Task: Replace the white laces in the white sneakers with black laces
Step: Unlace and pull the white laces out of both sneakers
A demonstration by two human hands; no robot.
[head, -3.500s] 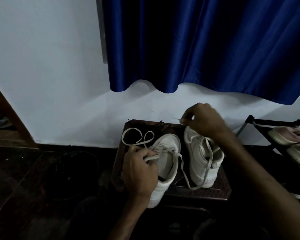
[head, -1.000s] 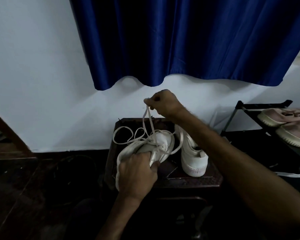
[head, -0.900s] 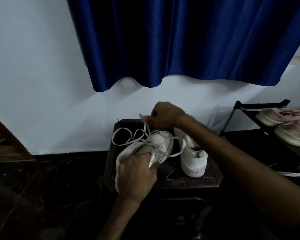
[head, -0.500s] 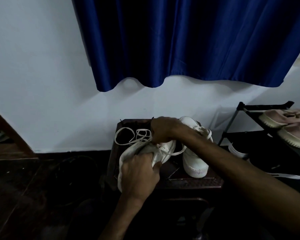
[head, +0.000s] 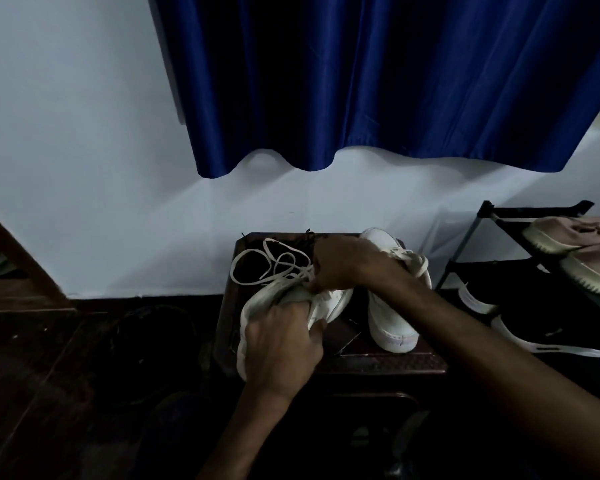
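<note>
Two white sneakers stand on a small dark stool [head: 378, 363] against the wall. My left hand [head: 283, 344] grips the left sneaker [head: 329, 301] around its heel and collar. My right hand [head: 343, 265] is down on that sneaker's lacing area, fingers curled at the white lace [head: 257, 268], which lies in loose loops on the stool's back left. The right sneaker [head: 392, 320] stands beside it with its white lace in, partly hidden by my right forearm. Dark strands at the stool's back edge [head: 305, 235] may be black laces.
A black shoe rack [head: 499, 216] stands at the right with beige shoes [head: 575, 237] on top and dark shoes [head: 548, 334] below. A blue curtain [head: 378, 81] hangs over the white wall. Dark floor lies to the left.
My right hand, which had pulled the white lace up high a second ago, has come down onto the left sneaker's lacing. More lace now lies looped on the stool. The left hand stays put.
</note>
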